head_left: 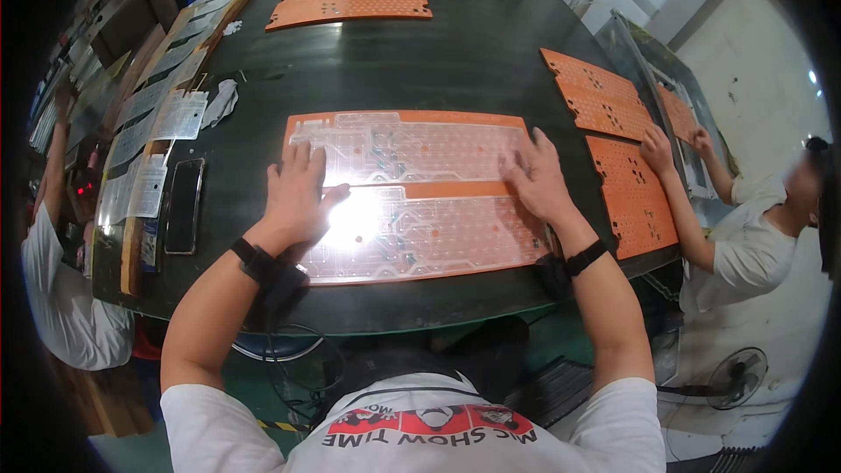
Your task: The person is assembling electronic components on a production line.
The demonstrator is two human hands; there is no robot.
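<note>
On the dark table in front of me lies an orange board (455, 189) with two clear printed plastic sheets on it, one behind the other. The far sheet (438, 151) lies between my hands. Bright glare covers part of the near sheet (473, 232). My left hand (298, 188) rests spread at the left end of the far sheet, its thumb toward the near one. At the right end of the far sheet is my right hand (536, 177), fingers apart and slightly blurred. Neither hand grips anything.
A phone (185, 206) and a crumpled cloth (221, 103) lie left, beside a wooden rail (131, 254) with printed sheets. Another orange board (350, 2) lies at the far side, near a person's hands. Orange boards (632, 193) lie right, where another person reaches in.
</note>
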